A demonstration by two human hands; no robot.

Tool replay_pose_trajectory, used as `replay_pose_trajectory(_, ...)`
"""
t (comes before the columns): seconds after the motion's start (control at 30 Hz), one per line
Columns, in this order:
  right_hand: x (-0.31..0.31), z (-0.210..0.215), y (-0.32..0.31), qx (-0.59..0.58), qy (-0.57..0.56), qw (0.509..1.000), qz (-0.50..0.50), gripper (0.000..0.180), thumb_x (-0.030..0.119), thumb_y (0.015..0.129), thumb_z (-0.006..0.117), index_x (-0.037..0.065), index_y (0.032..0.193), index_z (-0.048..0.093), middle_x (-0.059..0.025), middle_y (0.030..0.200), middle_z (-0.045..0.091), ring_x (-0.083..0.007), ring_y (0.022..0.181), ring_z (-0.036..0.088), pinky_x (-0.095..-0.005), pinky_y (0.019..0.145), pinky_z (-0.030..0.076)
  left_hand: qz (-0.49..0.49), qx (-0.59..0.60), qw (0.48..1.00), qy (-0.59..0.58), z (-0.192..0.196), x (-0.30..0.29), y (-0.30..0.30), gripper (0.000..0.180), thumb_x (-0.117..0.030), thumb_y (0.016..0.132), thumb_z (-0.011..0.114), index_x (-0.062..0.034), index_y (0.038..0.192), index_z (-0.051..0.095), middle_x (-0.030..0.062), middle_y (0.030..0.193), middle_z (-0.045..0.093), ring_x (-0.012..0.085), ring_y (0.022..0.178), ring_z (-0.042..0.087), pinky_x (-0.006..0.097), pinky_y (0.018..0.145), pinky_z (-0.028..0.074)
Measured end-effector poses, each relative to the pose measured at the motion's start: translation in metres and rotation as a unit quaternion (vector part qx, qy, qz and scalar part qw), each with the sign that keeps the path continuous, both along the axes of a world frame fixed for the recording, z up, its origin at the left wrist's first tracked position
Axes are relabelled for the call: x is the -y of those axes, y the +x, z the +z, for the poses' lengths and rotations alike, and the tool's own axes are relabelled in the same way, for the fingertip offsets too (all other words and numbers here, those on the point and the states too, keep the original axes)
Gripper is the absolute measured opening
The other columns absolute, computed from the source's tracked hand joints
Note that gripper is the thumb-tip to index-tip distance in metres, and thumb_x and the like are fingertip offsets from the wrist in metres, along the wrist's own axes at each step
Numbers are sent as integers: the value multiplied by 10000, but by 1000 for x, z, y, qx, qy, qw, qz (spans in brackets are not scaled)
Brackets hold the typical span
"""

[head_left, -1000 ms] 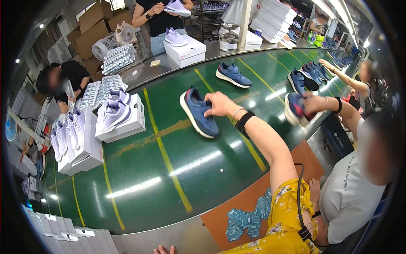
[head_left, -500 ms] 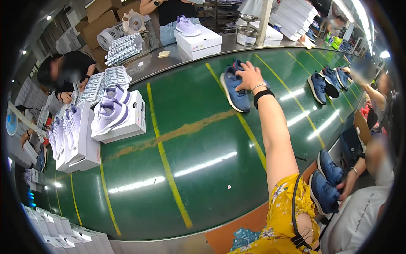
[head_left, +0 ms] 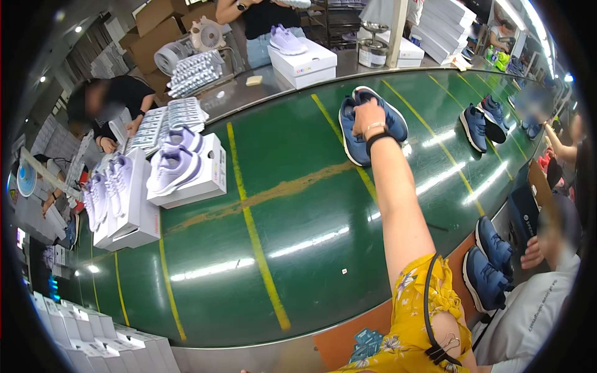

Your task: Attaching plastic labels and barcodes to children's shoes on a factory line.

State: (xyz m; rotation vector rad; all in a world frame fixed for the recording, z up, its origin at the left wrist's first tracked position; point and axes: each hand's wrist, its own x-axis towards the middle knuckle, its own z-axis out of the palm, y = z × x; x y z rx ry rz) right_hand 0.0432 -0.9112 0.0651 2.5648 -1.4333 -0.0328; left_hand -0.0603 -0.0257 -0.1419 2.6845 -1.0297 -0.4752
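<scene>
My right hand [head_left: 369,118] reaches far out over the green conveyor belt. Its fingers are closed on the inner sides of a pair of blue sneakers with white soles, between the left sneaker [head_left: 354,144] and the right sneaker [head_left: 394,117]. The palm and fingers hide part of both shoes, and the right one is angled outward with its white sole edge showing. A dark band and a bracelet circle my wrist, and a yellow flowered sleeve covers my upper arm. My left hand is out of sight.
Lilac sneakers [head_left: 176,163] on white shoeboxes [head_left: 205,177] stand at the belt's left. More blue sneakers [head_left: 474,127] ride farther right. At the lower right, a co-worker's hand [head_left: 532,253] is near another blue pair [head_left: 484,280]. White boxes [head_left: 118,348] line the near left edge.
My right hand's spread fingers have closed on the blue sneakers, and the right shoe has swung outward into view. At the lower right, the co-worker's hand has come away from the other pair.
</scene>
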Motion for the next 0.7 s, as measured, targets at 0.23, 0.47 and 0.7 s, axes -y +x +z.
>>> replay_pose_trajectory(0.23, -98, 10, -60, 180, -52, 975, 119, 392, 168, 788, 807, 90, 1111, 600, -222, 1098, 644, -422, 1145, 572, -467, 876, 588, -27, -28, 999, 2, 121, 74, -8, 844, -560, 787, 757, -239, 1511, 469, 263, 1634, 159, 509, 1494, 104, 642, 1197, 131)
replay_pose_trajectory(0.47, -249, 66, -112, 66, 58, 901, 426, 430, 165, 755, 810, 140, 1151, 643, -196, 994, 634, -403, 1054, 575, -483, 843, 542, -77, -33, 996, 20, 139, 74, 3, 857, -514, 858, 728, -108, 1529, 383, 271, 1585, 178, 554, 1433, 135, 654, 1152, 137)
replay_pose_trajectory(0.7, -446, 104, -142, -10, 87, 662, 744, 131, 145, 817, 612, 138, 947, 599, -162, 969, 559, -299, 978, 612, -344, 708, 563, 133, -183, 884, -409, 140, 82, 58, 483, -222, 1019, 550, -22, 1452, 477, 167, 1425, 519, 288, 1344, 471, 431, 1128, 349)
